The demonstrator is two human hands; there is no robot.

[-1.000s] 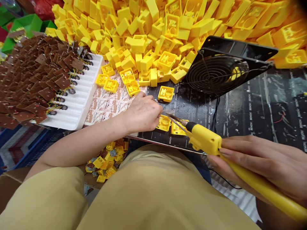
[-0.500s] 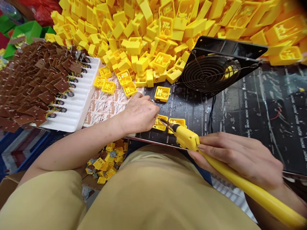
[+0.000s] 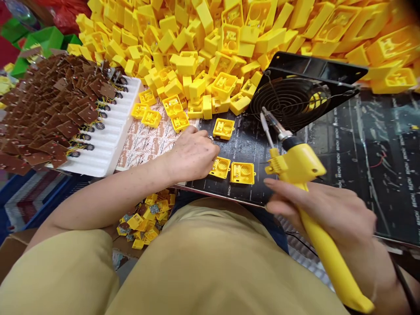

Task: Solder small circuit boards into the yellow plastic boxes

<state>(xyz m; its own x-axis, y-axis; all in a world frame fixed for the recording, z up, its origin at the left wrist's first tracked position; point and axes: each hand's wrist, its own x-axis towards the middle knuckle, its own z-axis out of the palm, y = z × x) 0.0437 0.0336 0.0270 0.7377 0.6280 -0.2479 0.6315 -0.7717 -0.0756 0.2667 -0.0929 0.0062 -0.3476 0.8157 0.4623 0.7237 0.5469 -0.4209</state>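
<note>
My right hand (image 3: 341, 218) grips a yellow soldering gun (image 3: 300, 164), its metal tip and the thin tube beside it pointing up and left, raised off the work. The fingers of my left hand (image 3: 197, 153) are curled down at the left edge of a small yellow plastic case (image 3: 221, 168), holding it on the bench; the fingertips are hidden. Just right of it lies a second open case (image 3: 243, 173), touching neither hand. Another open case (image 3: 223, 128) sits behind my left hand.
A large heap of yellow cases (image 3: 197, 61) spans the back. A black fan (image 3: 282, 98) stands tilted before it. At left, brown circuit boards (image 3: 55, 105) with wired round parts lie on a white foam tray (image 3: 113, 135). More yellow pieces (image 3: 147, 218) lie below the bench edge.
The soldering gun has lifted away from the two front cases, moving right and tilting its tip upward in my right hand. My left hand stays at the same case.
</note>
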